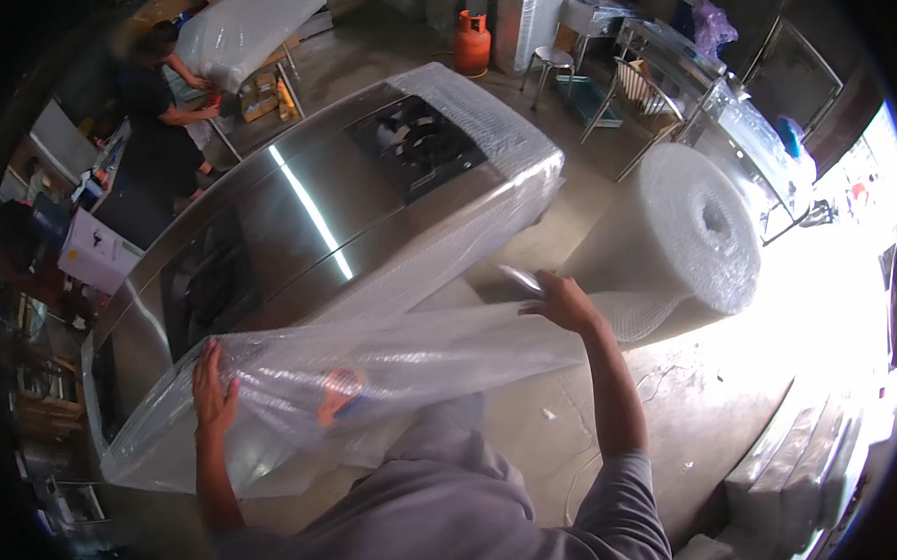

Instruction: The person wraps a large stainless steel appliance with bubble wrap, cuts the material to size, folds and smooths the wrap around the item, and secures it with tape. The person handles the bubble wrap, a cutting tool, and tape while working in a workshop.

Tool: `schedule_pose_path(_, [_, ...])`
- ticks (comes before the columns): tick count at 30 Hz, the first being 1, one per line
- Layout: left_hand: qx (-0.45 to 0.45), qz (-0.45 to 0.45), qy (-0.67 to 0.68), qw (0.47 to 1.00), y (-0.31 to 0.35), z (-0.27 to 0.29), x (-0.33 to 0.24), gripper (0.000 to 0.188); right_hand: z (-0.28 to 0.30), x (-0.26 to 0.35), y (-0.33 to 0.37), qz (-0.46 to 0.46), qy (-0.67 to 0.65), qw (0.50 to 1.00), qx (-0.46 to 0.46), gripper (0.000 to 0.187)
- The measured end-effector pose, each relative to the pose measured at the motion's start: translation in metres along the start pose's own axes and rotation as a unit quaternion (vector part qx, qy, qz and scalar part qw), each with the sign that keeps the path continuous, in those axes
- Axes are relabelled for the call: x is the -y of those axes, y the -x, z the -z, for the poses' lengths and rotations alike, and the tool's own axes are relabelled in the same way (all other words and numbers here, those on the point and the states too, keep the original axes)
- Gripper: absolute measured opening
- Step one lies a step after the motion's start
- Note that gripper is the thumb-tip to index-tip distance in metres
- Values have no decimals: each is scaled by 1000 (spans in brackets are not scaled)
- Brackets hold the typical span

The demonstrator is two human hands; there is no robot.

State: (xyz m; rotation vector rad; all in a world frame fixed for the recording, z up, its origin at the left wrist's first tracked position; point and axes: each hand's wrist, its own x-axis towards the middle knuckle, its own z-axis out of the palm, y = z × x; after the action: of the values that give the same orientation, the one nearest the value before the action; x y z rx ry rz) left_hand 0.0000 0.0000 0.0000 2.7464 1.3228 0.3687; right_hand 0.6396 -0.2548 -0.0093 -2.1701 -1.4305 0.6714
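A long sheet of bubble wrap stretches in front of me, running from a big upright roll of bubble wrap on the right. Against the sheet's left part my left hand lies with its fingers stretched out and apart. Closed around a slim, pale, shiny object is my right hand, just above the sheet near the roll; the object's kind is unclear. Beyond the sheet stands a large stainless steel unit with a black burner panel, its far end and near side covered in clear wrap.
At the far left another person works beside a wrapped panel. An orange gas cylinder, a metal stool and a chair stand at the back. Wrapped flat pieces lie at the lower right.
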Motion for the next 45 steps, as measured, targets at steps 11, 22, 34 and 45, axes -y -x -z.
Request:
schedule_pose_path(11, [-54,140,60,987,14,-1,-25,53,92,-58,-32,61,9,992,110,29])
schedule_pose_path(22, [-65,265,62,960,-26,8,-94,35,112,-94,-125,87,-226,966,86,27])
schedule_pose_path(34, [-33,108,-51,992,11,0,-49,51,130,-50,-216,33,-44,992,-110,51])
schedule_pose_path(45, [-72,138,-188,970,-2,-9,-73,49,150,-85,-239,46,-237,968,69,74])
